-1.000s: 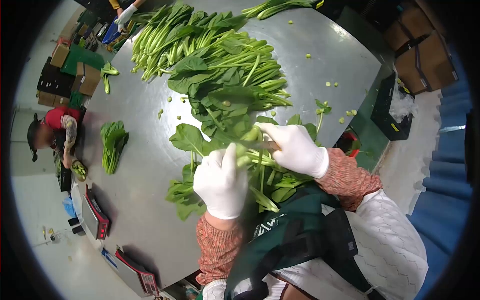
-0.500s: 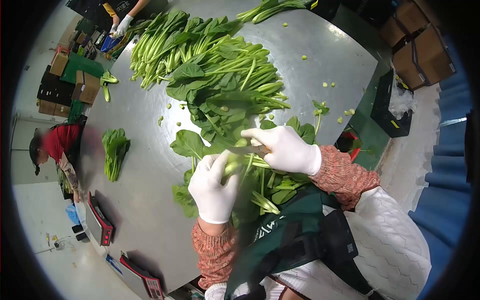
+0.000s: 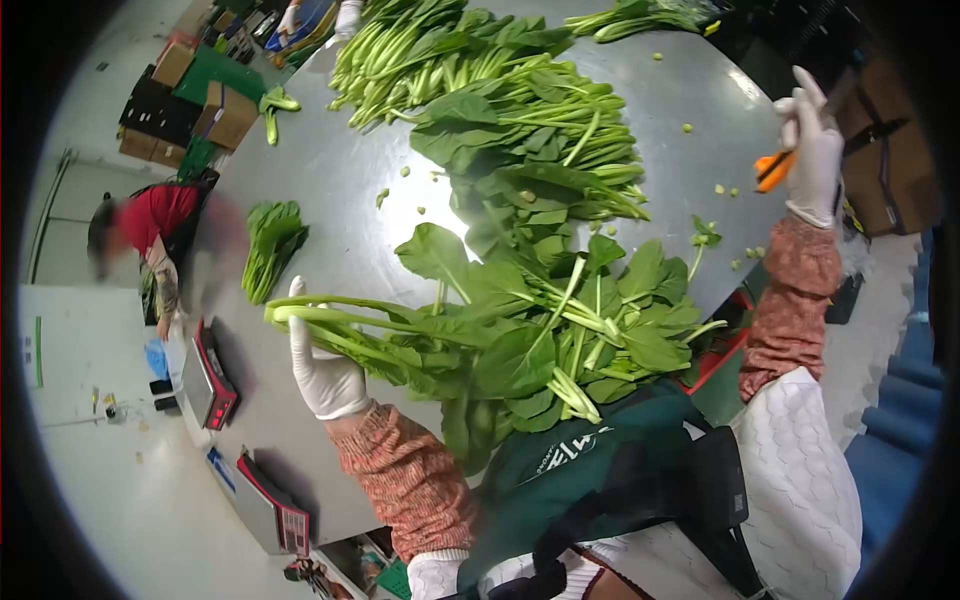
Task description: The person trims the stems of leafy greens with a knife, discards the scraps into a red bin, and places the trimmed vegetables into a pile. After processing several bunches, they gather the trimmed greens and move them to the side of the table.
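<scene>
White-gloved, my left hand (image 3: 325, 375) holds a stalk of leafy greens (image 3: 400, 335) near its pale root end, with the leaves trailing to the right. My right hand (image 3: 815, 150), also gloved, is raised at the right beyond the table edge. Some of its fingers are stretched up, while the others hold a knife with an orange handle (image 3: 773, 171). Loose leafy stems (image 3: 650, 310) lie on the metal table (image 3: 350, 230) in front of my apron. Behind them stretches a long pile of greens (image 3: 570, 130).
A small bundle of greens (image 3: 272, 245) lies on the left. Two red-edged scales (image 3: 208, 375) line the near left edge. A person in red (image 3: 160, 220) stands at the left, and another person's gloved hand (image 3: 348, 18) shows at the top. Cut root pieces (image 3: 687, 128) dot the table.
My hands have moved apart: the left went leftward with the greens, the right up and to the right with the knife. The whole view has shifted.
</scene>
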